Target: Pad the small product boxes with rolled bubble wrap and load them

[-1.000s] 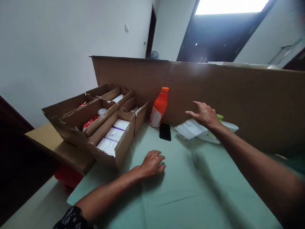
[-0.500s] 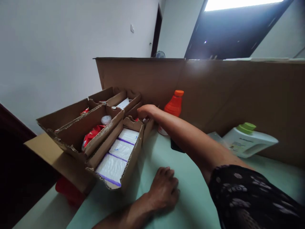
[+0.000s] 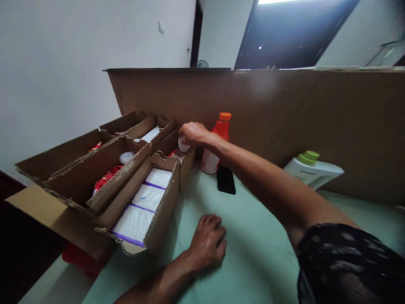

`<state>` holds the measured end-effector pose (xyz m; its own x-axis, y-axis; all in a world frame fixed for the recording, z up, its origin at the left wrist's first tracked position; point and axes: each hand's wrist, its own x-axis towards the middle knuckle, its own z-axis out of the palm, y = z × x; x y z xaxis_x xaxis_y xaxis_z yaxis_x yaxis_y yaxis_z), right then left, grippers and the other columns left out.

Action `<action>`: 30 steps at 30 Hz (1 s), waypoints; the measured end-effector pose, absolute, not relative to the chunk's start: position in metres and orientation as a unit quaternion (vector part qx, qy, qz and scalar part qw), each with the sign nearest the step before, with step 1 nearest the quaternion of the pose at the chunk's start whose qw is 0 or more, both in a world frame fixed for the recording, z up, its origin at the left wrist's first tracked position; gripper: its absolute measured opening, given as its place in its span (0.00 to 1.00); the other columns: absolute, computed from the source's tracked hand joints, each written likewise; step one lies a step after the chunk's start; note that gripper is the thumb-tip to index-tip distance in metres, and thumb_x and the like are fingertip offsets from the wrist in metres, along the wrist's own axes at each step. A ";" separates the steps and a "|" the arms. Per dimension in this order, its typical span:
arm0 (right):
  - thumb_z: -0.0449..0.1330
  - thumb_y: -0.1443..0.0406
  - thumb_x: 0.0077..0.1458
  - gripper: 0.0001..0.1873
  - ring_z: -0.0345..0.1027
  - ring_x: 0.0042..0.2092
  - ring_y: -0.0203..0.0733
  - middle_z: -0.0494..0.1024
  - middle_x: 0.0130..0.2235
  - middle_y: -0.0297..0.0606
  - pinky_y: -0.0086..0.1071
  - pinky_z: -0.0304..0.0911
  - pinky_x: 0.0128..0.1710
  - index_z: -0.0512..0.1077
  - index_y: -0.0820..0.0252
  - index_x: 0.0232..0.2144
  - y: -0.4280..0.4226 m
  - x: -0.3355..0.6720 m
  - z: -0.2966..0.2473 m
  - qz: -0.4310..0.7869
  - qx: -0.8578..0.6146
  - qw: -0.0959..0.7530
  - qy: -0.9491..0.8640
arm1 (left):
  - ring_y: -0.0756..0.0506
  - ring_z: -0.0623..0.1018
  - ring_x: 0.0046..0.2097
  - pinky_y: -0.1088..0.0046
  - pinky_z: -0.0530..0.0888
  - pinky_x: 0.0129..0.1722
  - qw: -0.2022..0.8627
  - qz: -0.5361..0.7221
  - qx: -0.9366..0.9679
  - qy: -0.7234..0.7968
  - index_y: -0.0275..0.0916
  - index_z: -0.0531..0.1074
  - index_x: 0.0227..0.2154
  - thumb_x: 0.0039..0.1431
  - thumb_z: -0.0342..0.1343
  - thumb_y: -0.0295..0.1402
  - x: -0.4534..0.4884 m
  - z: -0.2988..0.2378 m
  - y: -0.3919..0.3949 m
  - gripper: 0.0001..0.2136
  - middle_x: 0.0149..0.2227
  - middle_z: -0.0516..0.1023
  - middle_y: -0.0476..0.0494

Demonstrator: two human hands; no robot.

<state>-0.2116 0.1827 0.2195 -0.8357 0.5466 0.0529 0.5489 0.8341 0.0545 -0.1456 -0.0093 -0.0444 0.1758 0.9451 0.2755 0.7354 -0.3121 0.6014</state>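
Note:
My right hand is closed round a small whitish, round-edged container, just above the rear right cardboard compartment. Red packaging shows inside that compartment. My fingers cover much of the container, so its exact kind is unclear. My left hand rests palm down on the pale green tabletop, its fingers loosely bent and nothing seen in them. Left of it, a cardboard bin holds white packs with purple edges.
More cardboard bins at the left hold a red packet and a clear round tub. An orange-capped bottle and a black phone are behind my right forearm. A white jug leans against the cardboard wall.
My right hand has risen out of the rear right compartment, and a whitish container now shows in its grip. My left hand stays on the table. The whole view has shifted slightly.

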 end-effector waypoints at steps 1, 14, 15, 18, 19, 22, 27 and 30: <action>0.59 0.67 0.58 0.19 0.72 0.56 0.55 0.79 0.54 0.51 0.41 0.65 0.52 0.77 0.62 0.52 0.181 -0.190 0.229 -0.046 -0.300 0.055 -0.951 | 0.37 0.67 0.64 0.55 0.61 0.68 0.172 0.311 0.746 0.563 0.37 0.78 0.43 0.57 0.58 0.30 -0.146 -0.044 -0.010 0.11 0.59 0.73 0.37; 0.60 0.59 0.54 0.09 0.78 0.42 0.57 0.81 0.35 0.40 0.49 0.71 0.42 0.79 0.53 0.35 0.223 0.053 0.140 -0.006 -0.497 0.242 -0.833 | 0.36 0.66 0.65 0.50 0.60 0.67 0.173 0.295 0.747 0.570 0.39 0.76 0.47 0.58 0.56 0.28 -0.145 -0.039 -0.017 0.14 0.61 0.72 0.37; 0.61 0.58 0.54 0.08 0.78 0.39 0.56 0.80 0.32 0.38 0.49 0.72 0.40 0.79 0.52 0.32 0.225 0.055 0.139 0.003 -0.503 0.231 -0.833 | 0.36 0.66 0.65 0.50 0.61 0.67 0.173 0.294 0.748 0.569 0.40 0.76 0.47 0.58 0.56 0.28 -0.145 -0.039 -0.017 0.14 0.61 0.72 0.37; 0.59 0.56 0.55 0.11 0.78 0.34 0.53 0.81 0.30 0.37 0.47 0.72 0.37 0.79 0.50 0.29 0.218 0.040 0.149 0.028 -0.466 0.259 -0.845 | 0.36 0.66 0.65 0.51 0.61 0.67 0.171 0.289 0.752 0.567 0.40 0.76 0.45 0.58 0.56 0.29 -0.145 -0.038 -0.016 0.12 0.60 0.72 0.38; 0.59 0.56 0.55 0.11 0.77 0.33 0.52 0.82 0.30 0.38 0.46 0.72 0.37 0.79 0.51 0.29 0.213 0.029 0.157 0.037 -0.442 0.279 -0.851 | 0.36 0.66 0.65 0.51 0.60 0.67 0.169 0.287 0.754 0.566 0.40 0.76 0.45 0.59 0.57 0.30 -0.145 -0.039 -0.015 0.12 0.60 0.72 0.38; 0.59 0.58 0.56 0.11 0.77 0.34 0.50 0.83 0.33 0.40 0.44 0.71 0.39 0.81 0.53 0.33 0.194 -0.025 0.182 0.061 -0.367 0.327 -0.868 | 0.37 0.67 0.63 0.54 0.62 0.66 0.155 0.287 0.761 0.561 0.40 0.76 0.44 0.59 0.57 0.33 -0.146 -0.040 -0.012 0.10 0.59 0.72 0.38; 0.59 0.65 0.57 0.12 0.77 0.41 0.46 0.84 0.42 0.40 0.38 0.69 0.46 0.81 0.59 0.40 0.168 -0.153 0.218 0.062 -0.246 0.308 -0.917 | 0.38 0.68 0.60 0.58 0.63 0.64 0.122 0.294 0.770 0.553 0.38 0.75 0.40 0.60 0.57 0.34 -0.145 -0.044 -0.009 0.08 0.55 0.73 0.38; 0.59 0.64 0.59 0.16 0.76 0.46 0.44 0.83 0.47 0.42 0.35 0.67 0.48 0.79 0.60 0.48 0.166 -0.233 0.227 0.042 -0.219 0.235 -0.946 | 0.39 0.68 0.58 0.59 0.64 0.63 0.110 0.292 0.772 0.553 0.38 0.74 0.39 0.61 0.55 0.34 -0.142 -0.047 -0.007 0.07 0.52 0.73 0.38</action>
